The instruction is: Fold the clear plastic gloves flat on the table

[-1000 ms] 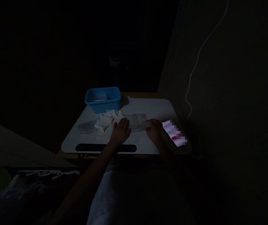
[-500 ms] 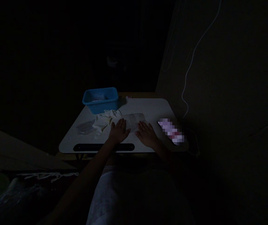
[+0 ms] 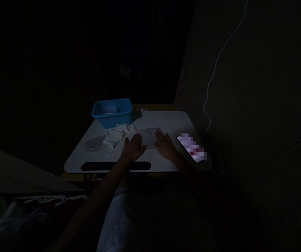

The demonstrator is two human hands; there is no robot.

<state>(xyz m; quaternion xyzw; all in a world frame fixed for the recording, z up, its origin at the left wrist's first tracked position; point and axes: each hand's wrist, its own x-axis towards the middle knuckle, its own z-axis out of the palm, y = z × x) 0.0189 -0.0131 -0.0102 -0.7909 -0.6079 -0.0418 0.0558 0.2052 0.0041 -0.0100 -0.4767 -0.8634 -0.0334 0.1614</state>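
Observation:
A clear plastic bag [image 3: 149, 135] lies flat on the white table, with my hands at its two sides. My left hand [image 3: 134, 147] rests palm down on its left edge, fingers stretched out. On the right edge, my right hand [image 3: 165, 145] also lies flat with its fingers extended. Left of my left hand is a crumpled whitish cloth or paper [image 3: 114, 137], whose kind the dim light hides. Beyond it lies another clear plastic bag [image 3: 95, 144], loosely crumpled.
A blue plastic basin [image 3: 112, 120] stands at the table's back left, something pale inside it. A lit phone [image 3: 189, 147] lies at the right edge of the white table [image 3: 166, 117]. A black slot [image 3: 92, 166] runs along the front edge. A white cable [image 3: 213, 71] hangs at right.
My right hand has slid slightly forward along the right side of the plastic bag, which looks flatter. My left hand stays nearly in place.

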